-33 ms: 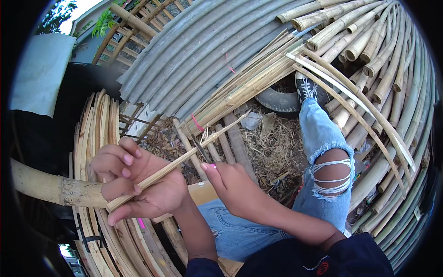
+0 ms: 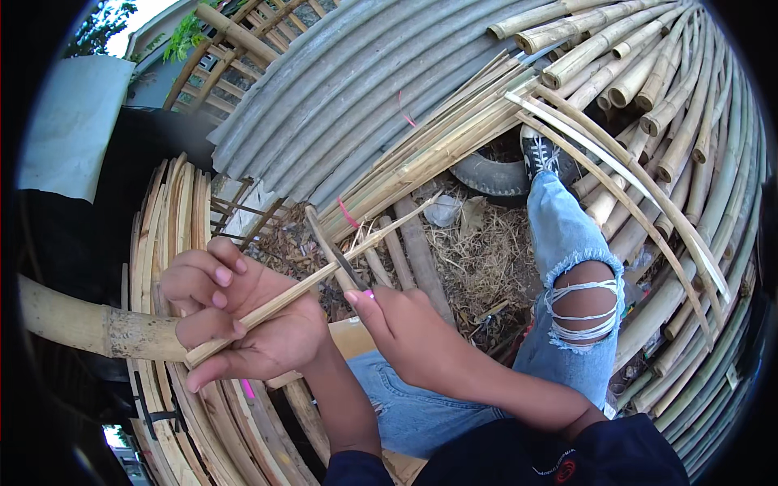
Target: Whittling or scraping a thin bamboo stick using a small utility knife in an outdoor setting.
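Note:
My left hand (image 2: 255,312), palm up, grips the near end of a thin bamboo strip (image 2: 284,300) between thumb and fingers. From there the strip slants up and away to the right, its far tip frayed with curled shavings. My right hand (image 2: 417,336) is closed around a knife, its handle mostly hidden in the fist. The dark knife blade (image 2: 348,266) lies against the strip near its middle. A small pink patch shows beside the right thumb.
Split bamboo slats (image 2: 190,405) are stacked at left, beside a thick bamboo pole (image 2: 105,330). A tied slat bundle (image 2: 438,142) rests by corrugated sheeting (image 2: 324,89). Bamboo poles (image 2: 713,211) pile up at right. A tyre (image 2: 490,176) lies near my shoe (image 2: 539,154).
My right hand and the knife have shifted slightly down and left, and the blade's angle looks different. My left hand and the strip have hardly moved.

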{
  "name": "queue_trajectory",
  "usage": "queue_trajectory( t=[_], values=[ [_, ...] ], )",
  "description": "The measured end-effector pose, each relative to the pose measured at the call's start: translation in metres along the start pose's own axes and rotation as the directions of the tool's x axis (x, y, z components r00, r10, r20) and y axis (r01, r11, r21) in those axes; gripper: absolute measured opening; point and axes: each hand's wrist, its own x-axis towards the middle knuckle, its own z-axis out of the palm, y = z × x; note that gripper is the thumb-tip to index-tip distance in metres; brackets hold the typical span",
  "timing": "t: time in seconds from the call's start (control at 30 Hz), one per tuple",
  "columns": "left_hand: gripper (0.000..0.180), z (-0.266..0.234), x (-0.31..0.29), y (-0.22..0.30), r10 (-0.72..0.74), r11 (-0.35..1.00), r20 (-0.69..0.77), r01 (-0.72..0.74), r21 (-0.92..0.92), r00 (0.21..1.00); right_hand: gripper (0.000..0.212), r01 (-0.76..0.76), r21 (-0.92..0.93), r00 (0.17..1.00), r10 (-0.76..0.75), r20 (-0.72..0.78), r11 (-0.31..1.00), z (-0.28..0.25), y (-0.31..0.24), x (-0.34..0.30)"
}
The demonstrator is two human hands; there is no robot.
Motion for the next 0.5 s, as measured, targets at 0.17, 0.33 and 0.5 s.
queue_trajectory(
  t=[0.17, 0.33, 0.5],
  values=[
    [0.056, -0.002, -0.002, 0.005, 0.035, 0.999, -0.003, -0.035, 0.019, 0.999, 0.045, 0.022, -0.086, 1.000, -0.020, 0.023, 0.996, 0.001, 0.002, -0.005],
    [0.053, -0.002, -0.010, 0.002, 0.021, 0.999, 0.072, -0.019, -0.033, 0.997, 0.042, -0.253, 0.064, 0.966, 0.256, -0.041, 0.965, -0.019, 0.031, 0.011],
    [0.059, 0.014, -0.008, 0.009, 0.047, 0.999, -0.069, -0.047, 0.002, 0.997, 0.042, 0.017, 0.036, 0.999, -0.019, 0.045, 0.999, -0.018, -0.018, -0.005]
  ],
)
